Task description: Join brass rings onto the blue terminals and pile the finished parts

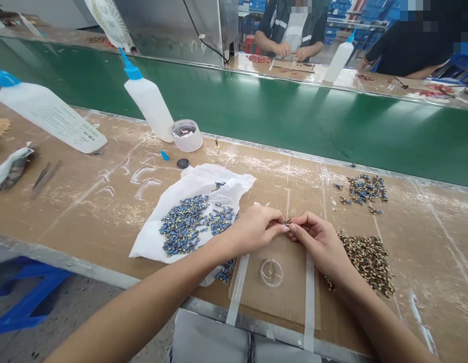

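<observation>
My left hand [255, 229] and my right hand [317, 240] meet fingertip to fingertip over a taped cardboard pad [290, 282], both pinched on one tiny dark part [286, 222] between them. A white plastic sheet [164, 227] to the left carries a heap of small blue parts [188, 227]. By my right wrist lies a pile of brown-and-yellow small parts [368, 259]. A small clear round dish [272, 273] sits on the pad just below my hands.
A smaller scatter of blue parts [364, 189] lies at the far right. Two white squeeze bottles [149, 101] [48, 113], a tape roll [186, 135] and tweezers [45, 176] stand to the left. Behind runs a green conveyor belt [294, 116]; other people work beyond it.
</observation>
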### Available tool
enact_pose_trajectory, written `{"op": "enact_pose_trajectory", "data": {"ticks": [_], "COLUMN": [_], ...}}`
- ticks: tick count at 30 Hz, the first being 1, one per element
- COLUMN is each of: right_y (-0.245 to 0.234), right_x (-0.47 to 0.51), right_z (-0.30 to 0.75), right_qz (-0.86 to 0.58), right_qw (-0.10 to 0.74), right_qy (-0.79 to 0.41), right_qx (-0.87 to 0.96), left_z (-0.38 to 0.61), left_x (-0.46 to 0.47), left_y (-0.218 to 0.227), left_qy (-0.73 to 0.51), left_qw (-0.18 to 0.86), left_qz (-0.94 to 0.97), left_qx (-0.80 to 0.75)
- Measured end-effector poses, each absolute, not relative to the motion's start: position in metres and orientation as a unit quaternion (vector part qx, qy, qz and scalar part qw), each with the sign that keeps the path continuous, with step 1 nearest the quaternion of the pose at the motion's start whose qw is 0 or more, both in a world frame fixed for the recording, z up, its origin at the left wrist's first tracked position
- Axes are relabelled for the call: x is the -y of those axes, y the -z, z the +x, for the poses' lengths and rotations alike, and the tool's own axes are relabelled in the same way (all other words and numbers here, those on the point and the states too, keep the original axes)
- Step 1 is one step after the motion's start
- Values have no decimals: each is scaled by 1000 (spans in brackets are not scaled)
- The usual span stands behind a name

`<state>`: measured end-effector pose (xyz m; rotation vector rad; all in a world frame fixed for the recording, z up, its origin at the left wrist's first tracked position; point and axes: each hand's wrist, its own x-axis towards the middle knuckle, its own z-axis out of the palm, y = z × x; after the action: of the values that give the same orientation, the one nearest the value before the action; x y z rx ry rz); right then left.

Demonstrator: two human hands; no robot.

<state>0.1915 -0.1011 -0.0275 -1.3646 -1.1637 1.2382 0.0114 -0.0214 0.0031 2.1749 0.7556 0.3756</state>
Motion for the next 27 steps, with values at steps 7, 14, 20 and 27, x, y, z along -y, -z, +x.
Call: {"op": "enact_pose_trajectory", "data": {"ticks": [7, 14, 20, 27], "right_y": [28, 25, 27, 28], "right_x": [101, 99, 98, 100], "right_z": [191, 193, 194, 191], "right_qz": [-562, -570, -560, -558], "right_qw": [472, 467, 475, 469], "right_qy": [-503, -518, -530, -520], "right_qx": [456, 434, 424, 445], "left_z": [11, 11, 12, 13], "left_x": [19, 16, 16, 15], "left_y": [-1, 5, 4, 5], "left_qy": [-134, -135, -137, -142], "left_qw": [351, 333, 333, 310], "left_qz": [884, 889, 889, 902], "left_qx": [-277, -284, -283, -264]}}
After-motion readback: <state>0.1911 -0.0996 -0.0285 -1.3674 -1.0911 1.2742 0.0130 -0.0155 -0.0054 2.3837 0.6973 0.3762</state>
